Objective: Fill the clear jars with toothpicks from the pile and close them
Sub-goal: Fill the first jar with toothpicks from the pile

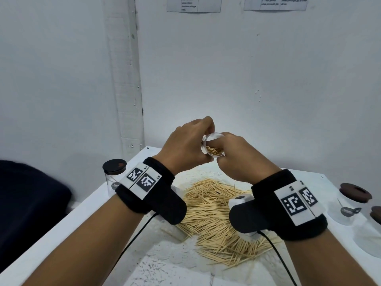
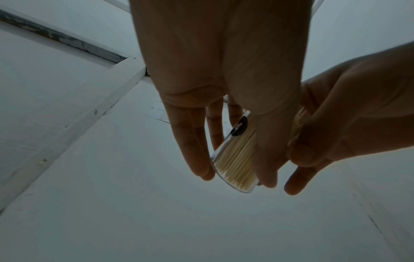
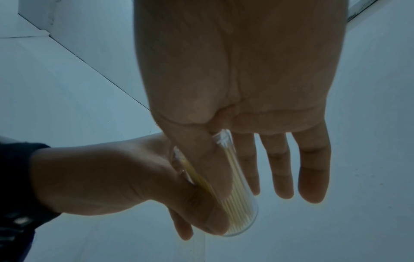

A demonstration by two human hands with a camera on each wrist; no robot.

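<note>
Here, a clear jar point(image 1: 212, 147) is held up in the air above the toothpick pile point(image 1: 216, 215), mouth tilted toward the head camera, lid off. Inside: a bundle of toothpicks point(image 2: 237, 159) standing lengthwise, tips against the jar's base, filling only part of the width. Left hand point(image 1: 185, 145) wraps the jar from its side, fingers point(image 2: 192, 141) and thumb curled along the glass wall. Right hand point(image 1: 237, 155) meets it from the other side; its thumb lies along the jar wall in the right wrist view, one finger reaches into the mouth onto the toothpick ends, the remaining fingers point(image 3: 311, 168) extended and relaxed beyond the jar.

Pile spreads loose on the white desk point(image 1: 156, 256) under both wrists. At the desk's left edge stands a second clear jar point(image 1: 112, 178) closed with a dark lid point(image 1: 114, 166); contents cannot be told. Right edge: more clear jars point(image 1: 350, 209) topped by dark lids point(image 1: 355, 191), partly cut off by the frame, contents unclear
</note>
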